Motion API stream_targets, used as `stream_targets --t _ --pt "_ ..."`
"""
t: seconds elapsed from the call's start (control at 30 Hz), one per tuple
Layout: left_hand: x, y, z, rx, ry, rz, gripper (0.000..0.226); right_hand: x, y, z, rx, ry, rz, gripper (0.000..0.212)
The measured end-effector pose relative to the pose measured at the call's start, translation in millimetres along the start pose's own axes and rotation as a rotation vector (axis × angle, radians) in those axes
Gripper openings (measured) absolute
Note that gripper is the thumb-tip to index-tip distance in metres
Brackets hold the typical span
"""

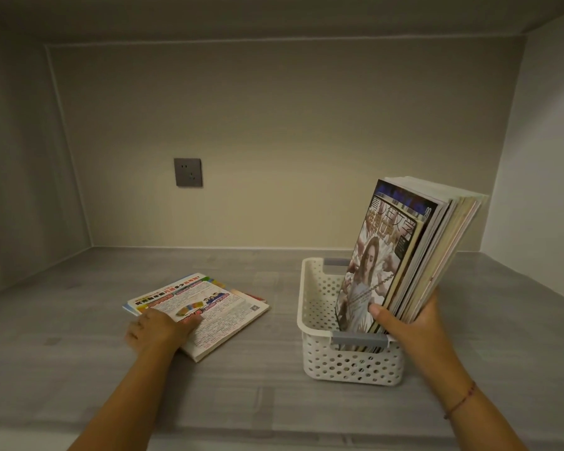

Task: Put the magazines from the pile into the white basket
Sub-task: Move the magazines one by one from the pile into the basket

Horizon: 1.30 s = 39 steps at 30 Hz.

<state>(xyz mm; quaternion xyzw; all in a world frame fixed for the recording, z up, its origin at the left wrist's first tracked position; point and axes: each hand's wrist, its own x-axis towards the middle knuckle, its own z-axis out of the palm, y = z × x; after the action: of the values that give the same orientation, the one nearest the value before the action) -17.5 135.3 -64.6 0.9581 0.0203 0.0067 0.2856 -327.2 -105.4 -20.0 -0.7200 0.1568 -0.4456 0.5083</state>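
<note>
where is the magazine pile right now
In the head view the pile lies flat on the grey surface, left of the white basket, with the left hand resting on it.

The right hand [407, 320] grips a thick bundle of magazines [404, 255] near its lower edge, thumb on the front cover. The bundle stands in the white basket [349, 362], its top tilted away from the left hand [158, 327]. That hand rests on top of the pile [222, 304] on the grey desk [79, 353] — its fingers are blurred but seem to lie flat. Beyond it, a dark socket [188, 172] sits in the wall.
</note>
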Motion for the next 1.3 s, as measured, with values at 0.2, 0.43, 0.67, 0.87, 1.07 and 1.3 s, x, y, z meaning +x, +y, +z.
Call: stream_targets --t 0.2,0.43,0.67,0.87,1.07,1.3 --pt "4.4 -0.9 -0.8 -0.193 -0.105 0.170 0.087 -1.4 -3.5 0.5 -0.018 0.004 0.002 0.101" --pt "2.8 10.3 -9.4 -0.158 -0.143 0.013 0.066 -2.7 -4.8 0.4 -0.032 0.006 0.021 0.099" --pt "-0.7 0.4 3.7 -0.310 0.004 0.167 0.037 -3.9 -6.8 -0.3 -0.021 -0.001 0.024 0.099" --pt "-9.1 -0.5 8.9 -0.273 0.204 0.182 0.024 -4.3 -8.0 -0.8 -0.028 -0.008 0.021 0.098" --pt "-15.4 2.4 6.3 -0.291 0.282 0.165 0.028 -3.8 -5.4 -1.9 -0.025 -0.012 0.010 0.093" --pt "-8.5 5.5 -5.1 -0.484 0.177 0.247 0.018 -0.3 -1.5 -1.9 -0.027 0.003 0.001 0.086"
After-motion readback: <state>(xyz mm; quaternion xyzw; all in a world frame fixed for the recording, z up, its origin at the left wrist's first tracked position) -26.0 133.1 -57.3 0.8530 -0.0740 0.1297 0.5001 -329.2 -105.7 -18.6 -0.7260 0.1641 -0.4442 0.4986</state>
